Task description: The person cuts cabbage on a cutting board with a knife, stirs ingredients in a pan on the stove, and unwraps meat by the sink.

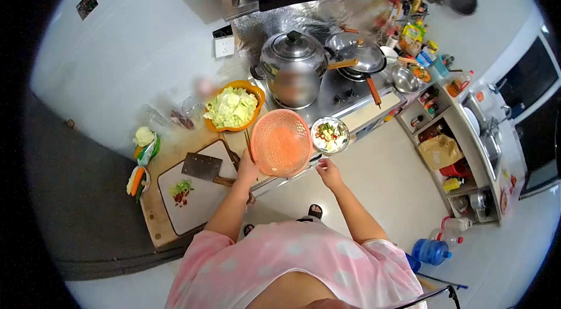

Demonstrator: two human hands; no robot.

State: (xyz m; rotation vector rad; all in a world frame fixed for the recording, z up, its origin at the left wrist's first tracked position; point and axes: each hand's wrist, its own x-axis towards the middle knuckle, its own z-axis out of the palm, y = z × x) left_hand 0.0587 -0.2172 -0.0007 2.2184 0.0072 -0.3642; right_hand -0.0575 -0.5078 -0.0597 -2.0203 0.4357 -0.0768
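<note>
My left hand (pixel 248 170) grips the near left rim of a pink plastic colander (pixel 281 142), which holds only a few small scraps. My right hand (pixel 329 174) is held out below a metal bowl (pixel 330 136) of chopped garlic, green and red pieces. Its fingers are loosely bent and apart, with nothing visible in them. Left of my left hand, a cleaver (pixel 202 166) lies on a white cutting board (pixel 175 215) beside small heaps of chopped green and red pieces. Behind the colander stands an orange basket (pixel 255 91) of torn cabbage leaves (pixel 232 108).
A lidded steel pot (pixel 293 54) and a lidded wok (pixel 360 57) sit on the stove (pixel 337 94), wooden handles sticking out. Cauliflower (pixel 144 136) and a carrot (pixel 138 181) lie at the counter's left end. Shelves and a sink (pixel 488 139) are on the right; a blue water jug (pixel 431 251) stands below.
</note>
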